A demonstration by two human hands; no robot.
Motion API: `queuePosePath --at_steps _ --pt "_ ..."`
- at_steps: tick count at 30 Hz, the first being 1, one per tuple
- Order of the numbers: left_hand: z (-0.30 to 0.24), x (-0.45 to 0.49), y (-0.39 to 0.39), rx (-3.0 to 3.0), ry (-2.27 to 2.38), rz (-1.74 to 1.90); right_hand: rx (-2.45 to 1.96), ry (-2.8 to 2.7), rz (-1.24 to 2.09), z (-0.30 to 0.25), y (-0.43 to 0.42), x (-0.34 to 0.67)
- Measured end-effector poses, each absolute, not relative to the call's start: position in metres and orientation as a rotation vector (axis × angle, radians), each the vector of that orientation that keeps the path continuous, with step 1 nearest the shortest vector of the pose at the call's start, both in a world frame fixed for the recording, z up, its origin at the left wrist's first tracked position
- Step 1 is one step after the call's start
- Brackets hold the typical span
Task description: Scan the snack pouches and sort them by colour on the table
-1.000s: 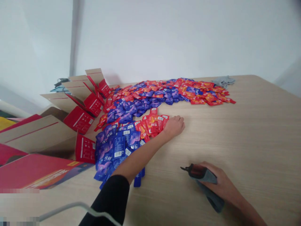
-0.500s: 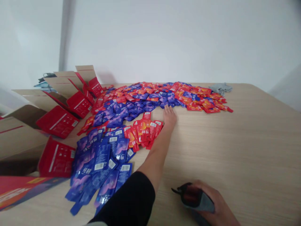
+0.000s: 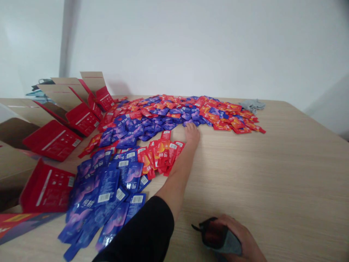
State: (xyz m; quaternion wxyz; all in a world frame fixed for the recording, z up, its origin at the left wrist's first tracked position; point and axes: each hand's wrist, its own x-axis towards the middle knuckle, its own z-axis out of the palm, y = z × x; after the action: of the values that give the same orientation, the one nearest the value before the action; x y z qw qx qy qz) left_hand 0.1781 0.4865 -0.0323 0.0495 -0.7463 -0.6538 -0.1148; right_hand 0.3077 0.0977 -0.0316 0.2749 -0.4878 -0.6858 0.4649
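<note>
My left hand [image 3: 192, 133] reaches forward across the table, its fingertips at the near edge of a long heap of small sachets. Fingers stretched out, it touches the purple sachets [image 3: 195, 115] there and appears to hold none. My right hand [image 3: 241, 233] is low at the right, wrapped round a grey and black hand-sized object with a dark red window [image 3: 215, 233]; its exact kind is not clear. Beside my left forearm lie loose red-orange sachets [image 3: 160, 152]. Larger blue pouches [image 3: 107, 185] with barcode labels are piled nearer on the left.
Open red cartons with brown flaps [image 3: 53, 140] stand in a row along the left. A grey cloth [image 3: 253, 105] lies at the back right, beyond the heap's red end [image 3: 240, 122]. Behind the wooden table [image 3: 261, 174] is a white wall [image 3: 191, 47].
The whole view has shifted slightly, with most things now further left. My left hand stays at the heap's edge, and my right hand keeps its grip on the grey and black object.
</note>
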Motion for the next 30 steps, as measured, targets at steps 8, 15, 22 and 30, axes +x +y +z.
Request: queuePosePath --at_steps 8,15,22,30 --pt "0.000 0.178 0.454 -2.390 -1.901 -0.159 -1.329 -1.783 1.288 -0.026 0.101 0.303" --pt "0.015 0.180 0.346 -2.679 -1.718 0.056 -1.478 -1.442 1.404 -0.040 0.078 0.353" --pt "0.003 0.138 0.148 -2.920 -1.520 0.051 -1.406 -1.476 1.493 -0.034 0.070 0.380" --pt "-0.031 0.059 0.017 -3.213 -1.627 0.022 -1.519 -1.378 1.399 -0.010 0.060 0.369"
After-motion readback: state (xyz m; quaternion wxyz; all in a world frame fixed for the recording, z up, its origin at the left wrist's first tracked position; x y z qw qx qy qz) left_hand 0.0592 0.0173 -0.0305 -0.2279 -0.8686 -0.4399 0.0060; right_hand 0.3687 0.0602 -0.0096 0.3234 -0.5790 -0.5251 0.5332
